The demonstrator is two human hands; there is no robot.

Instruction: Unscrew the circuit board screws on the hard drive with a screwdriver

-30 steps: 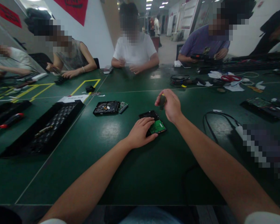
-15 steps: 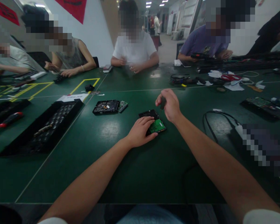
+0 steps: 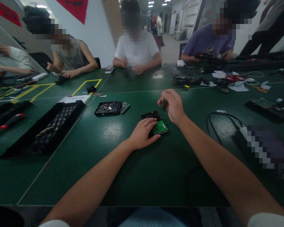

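Observation:
A hard drive (image 3: 161,127) with a green circuit board facing up lies on the table before me. My left hand (image 3: 144,133) holds it from the left, fingers over its top and thumb along the near side. Above its far right part, my right hand (image 3: 174,107) is closed round the dark and yellow handle of a small screwdriver (image 3: 164,104). The thin shaft points down at the drive; whether its tip touches a screw is too small to tell. Farther left lie a second hard drive (image 3: 107,108) and a loose circuit board (image 3: 125,107).
On the left are a long black tray (image 3: 69,116) and a red-and-black screwdriver (image 3: 13,121). A cable (image 3: 209,126), a blurred-out object (image 3: 269,143) and another device with a circuit board (image 3: 267,107) are on the right. Several people sit across the green table (image 3: 123,179).
My right hand has turned slightly round the screwdriver, so more of its yellow handle shows. My left hand and the hard drive have stayed in place. Someone at the back right has moved.

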